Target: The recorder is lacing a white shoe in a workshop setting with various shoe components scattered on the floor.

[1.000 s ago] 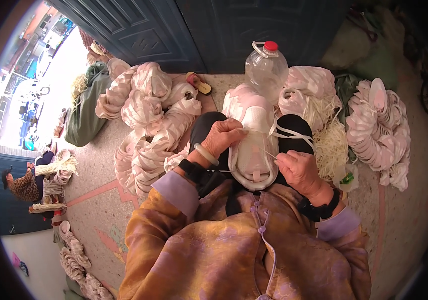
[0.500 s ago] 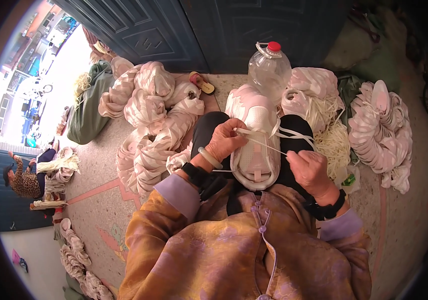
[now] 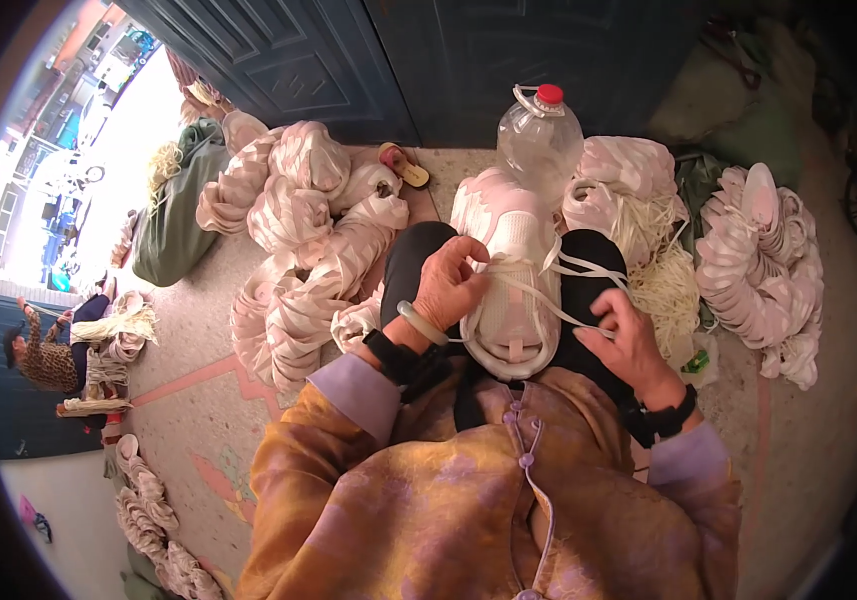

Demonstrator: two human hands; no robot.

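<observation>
While gripped by left hand (image 3: 456,283), shoe (image 3: 515,290).

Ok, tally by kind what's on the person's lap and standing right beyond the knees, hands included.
White shoe on lap: 1
White lace pulled across it: 1
Clear plastic jug, red cap: 1
Hands, left hand and right hand: 2
Total: 5

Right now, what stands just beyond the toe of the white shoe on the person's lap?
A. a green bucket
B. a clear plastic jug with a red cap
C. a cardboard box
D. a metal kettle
B: the clear plastic jug with a red cap stands upright just past the toe of the white shoe.
</observation>
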